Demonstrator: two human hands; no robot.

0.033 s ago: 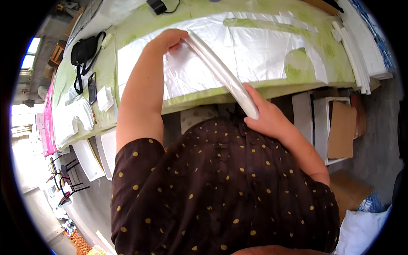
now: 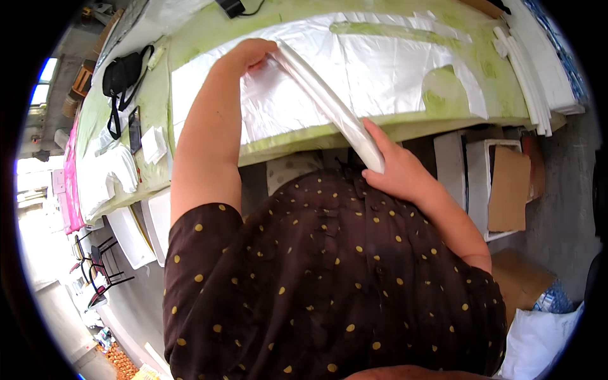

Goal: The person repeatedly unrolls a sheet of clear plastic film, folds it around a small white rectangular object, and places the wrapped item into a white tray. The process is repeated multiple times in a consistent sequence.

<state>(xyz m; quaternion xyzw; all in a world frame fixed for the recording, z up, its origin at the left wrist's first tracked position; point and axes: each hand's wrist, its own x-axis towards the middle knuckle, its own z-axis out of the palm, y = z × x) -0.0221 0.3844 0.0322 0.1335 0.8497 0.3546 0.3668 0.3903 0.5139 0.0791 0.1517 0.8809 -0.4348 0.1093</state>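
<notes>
Rolled film (image 2: 326, 101) crosses the counter's near edge (image 2: 272, 145); our left hand (image 2: 252, 52) and right hand (image 2: 398, 163) clamp opposite ends, where even pressure should prevent creasing.

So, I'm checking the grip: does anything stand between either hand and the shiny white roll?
Nothing visible does: the bare left hand is at the upper end of the white roll, the bare right hand at its lower end.
</notes>
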